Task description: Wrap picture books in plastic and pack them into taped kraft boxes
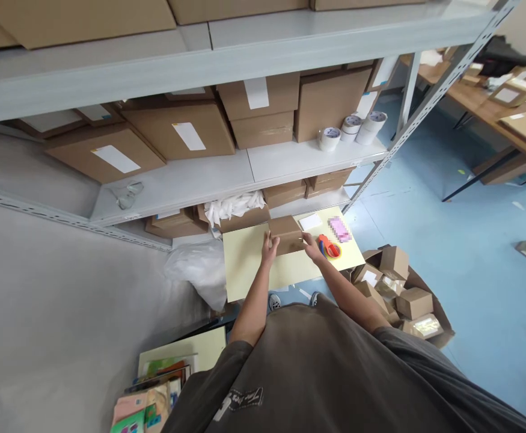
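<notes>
Both of my hands grip a small brown cardboard box [286, 231] above a pale yellow table [240, 264]. My left hand [269, 248] clasps its left end, the thumb on the near side. At the right end my right hand [310, 245] has its fingers closed on the box's edge. Just right of that hand lies a red and blue tape dispenser [329, 246] on the tabletop. Behind it are a stack of white labels or paper [310, 221] and a pink item [339, 229], which is blurred out.
Metal shelving [226, 69] with cardboard boxes rises in front, its upper shelf overhanging. Tape rolls [330, 139] and glasses [130, 193] sit on the middle shelf. A large carton [443, 319] full of small boxes stands right. A plastic bag [197, 267] and books [154, 397] are left.
</notes>
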